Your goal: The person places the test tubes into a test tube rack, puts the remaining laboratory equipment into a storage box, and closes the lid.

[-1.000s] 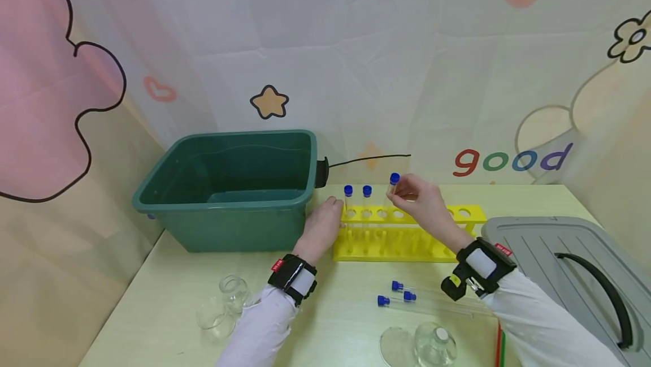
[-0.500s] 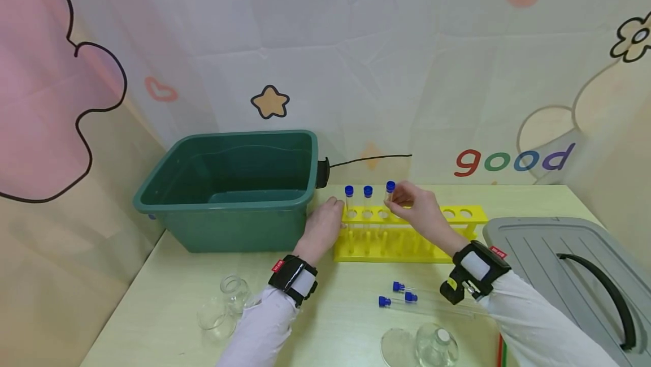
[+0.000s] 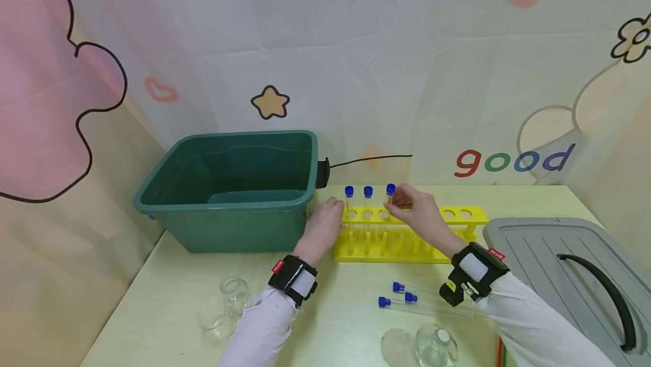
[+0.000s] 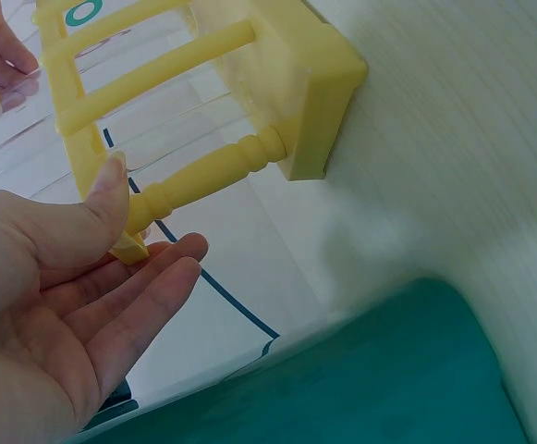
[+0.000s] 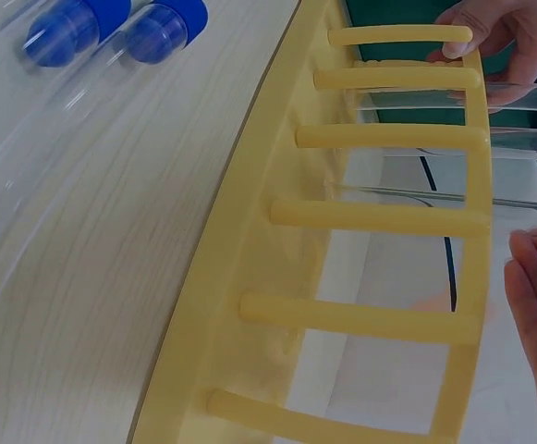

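A yellow test tube rack stands on the table in front of both hands. My left hand grips its left end, the thumb on the top bar in the left wrist view and the fingertips at its other side. With thumb and fingers my right hand pinches a clear blue-capped test tube near its top. That tube stands upright in the rack, its lower length passing down through the top bar in the right wrist view. Two more capped tubes, a left one and a middle one, stand in holes beside it.
A green bin stands close left of the rack. Three blue-capped tubes lie in front of it. Clear glassware is at left, a round glass bottle at the front. A grey lid lies at right.
My right hand has lowered the pinched test tube further into the rack, moving slightly down and left. The left hand has stayed on the rack's end.
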